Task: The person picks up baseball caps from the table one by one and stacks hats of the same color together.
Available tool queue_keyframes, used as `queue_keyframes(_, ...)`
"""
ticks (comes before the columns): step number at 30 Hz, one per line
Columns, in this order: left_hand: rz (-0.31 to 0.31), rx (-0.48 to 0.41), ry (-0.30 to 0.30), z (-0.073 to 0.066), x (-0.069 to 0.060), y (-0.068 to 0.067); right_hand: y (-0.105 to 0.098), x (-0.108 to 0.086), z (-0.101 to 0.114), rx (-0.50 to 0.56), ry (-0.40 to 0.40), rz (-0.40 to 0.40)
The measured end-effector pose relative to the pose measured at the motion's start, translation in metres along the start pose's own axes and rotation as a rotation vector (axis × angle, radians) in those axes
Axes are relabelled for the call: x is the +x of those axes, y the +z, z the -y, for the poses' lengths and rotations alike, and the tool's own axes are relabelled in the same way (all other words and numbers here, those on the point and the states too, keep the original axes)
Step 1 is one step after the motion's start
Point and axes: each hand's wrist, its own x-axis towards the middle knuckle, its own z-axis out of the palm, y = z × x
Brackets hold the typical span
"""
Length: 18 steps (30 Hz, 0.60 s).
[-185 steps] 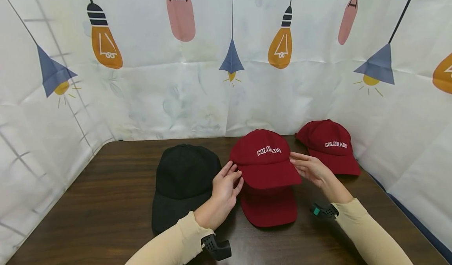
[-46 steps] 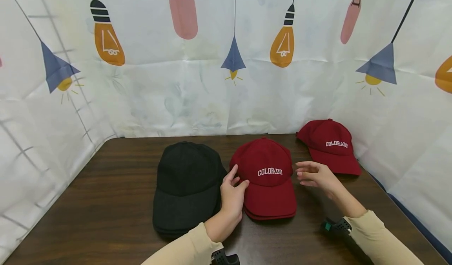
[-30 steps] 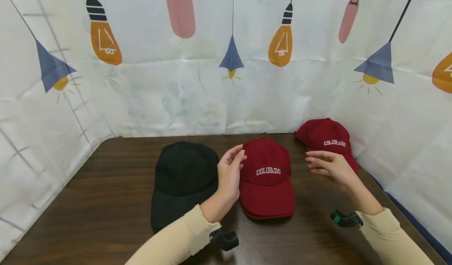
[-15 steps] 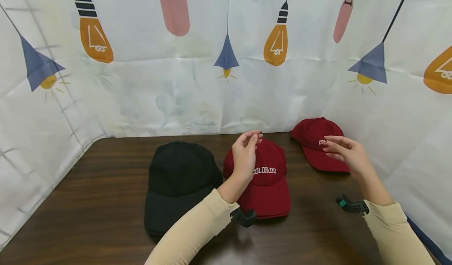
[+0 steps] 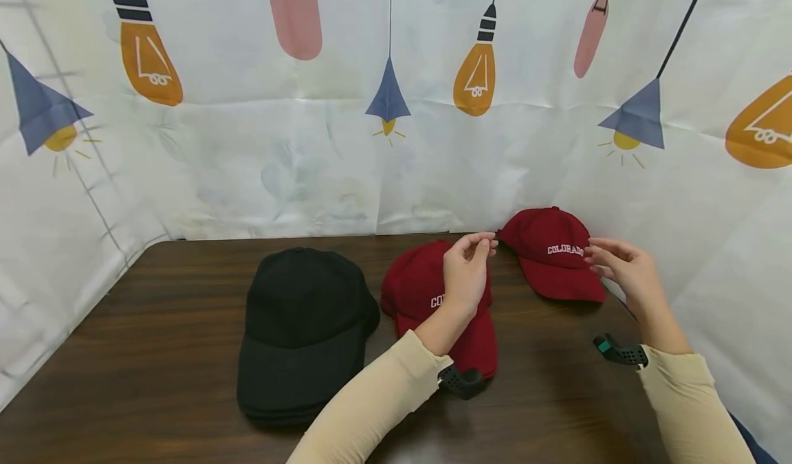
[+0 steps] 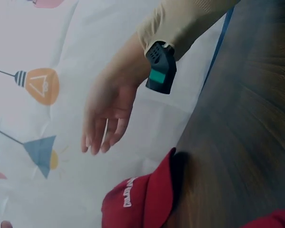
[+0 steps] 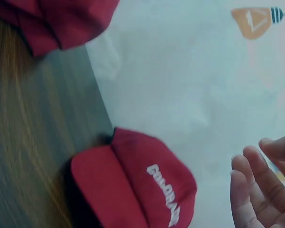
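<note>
Three cap positions show in the head view: black caps [image 5: 306,313] stacked at left, stacked red caps [image 5: 405,292] in the middle, and a lone red cap [image 5: 553,254] lettered COLORADO at the back right. My left hand [image 5: 467,275] hovers over the middle red caps, hiding part of their lettering, its fingers loosely bent and holding nothing. My right hand [image 5: 628,271] hovers just right of the lone red cap, fingers relaxed, with nothing in them. In the right wrist view its fingers [image 7: 266,185] stand apart from that red cap [image 7: 147,190].
The caps rest on a dark brown wooden table [image 5: 155,354]. A white cloth [image 5: 247,141] printed with lamps and bulbs rises behind and on both sides. Bare tabletop lies left of the black caps. Each wrist wears a small black camera [image 5: 619,352].
A red cap held in both hands earlier now sits on the middle red cap. Both hands have let go and moved right, toward the lone red cap. The view has shifted slightly.
</note>
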Motion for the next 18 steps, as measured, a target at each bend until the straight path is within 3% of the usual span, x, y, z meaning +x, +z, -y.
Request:
queue_keyframes(7,0.009,0.006,-0.051,0.016,-0.003,0.016,-0.01,0.003,-0.015,-0.012,0.071,-0.068)
queue_keyframes(18,-0.041,0.07,-0.244,0.056,-0.002,0.039,-0.021,0.013,-0.038,-0.058,0.207,-0.139)
